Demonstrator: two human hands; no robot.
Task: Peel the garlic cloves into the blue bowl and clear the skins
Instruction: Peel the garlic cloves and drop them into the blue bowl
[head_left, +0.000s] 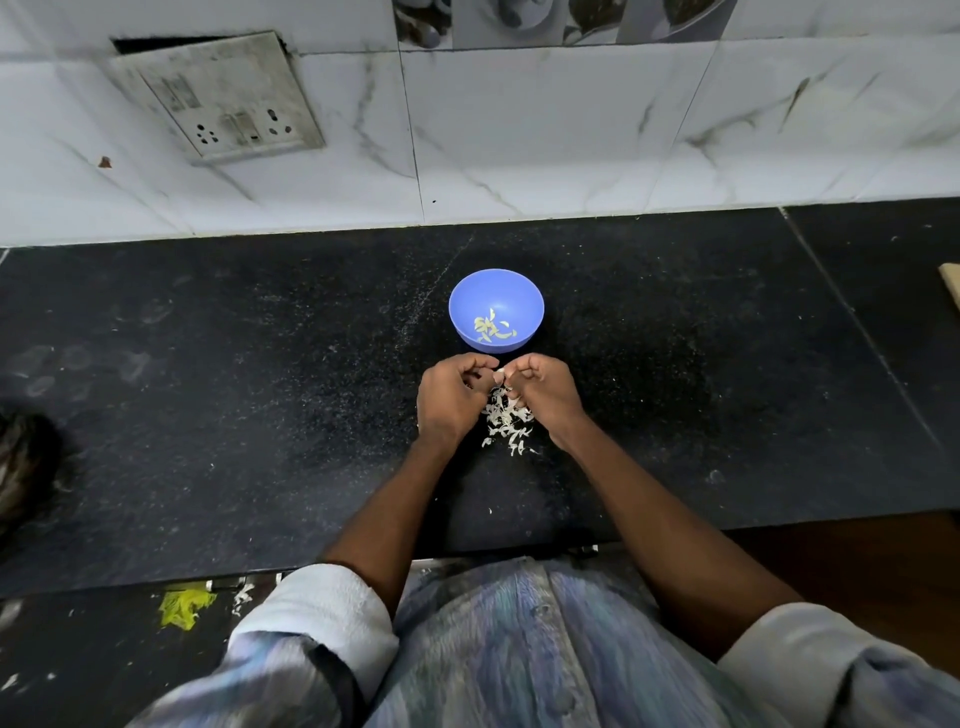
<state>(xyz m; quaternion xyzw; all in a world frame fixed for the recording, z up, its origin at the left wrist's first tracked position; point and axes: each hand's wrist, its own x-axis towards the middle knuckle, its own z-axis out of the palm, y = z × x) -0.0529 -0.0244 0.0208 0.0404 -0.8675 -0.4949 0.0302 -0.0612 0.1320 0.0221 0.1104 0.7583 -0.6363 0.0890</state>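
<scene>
A blue bowl (496, 299) stands on the black counter (260, 415) and holds several peeled garlic cloves (492, 328). Just in front of it, my left hand (451, 397) and my right hand (545, 392) meet with curled fingers, pinching a small pale garlic clove (500, 372) between them. Most of the clove is hidden by the fingers. A heap of white garlic skins (506, 422) lies on the counter below and between my hands.
A white tiled wall with a socket plate (218, 98) rises behind the counter. A dark object (23, 467) sits at the left edge. A pale wooden corner (950, 283) shows at the far right. Yellow scraps (182, 608) lie below the counter's front edge.
</scene>
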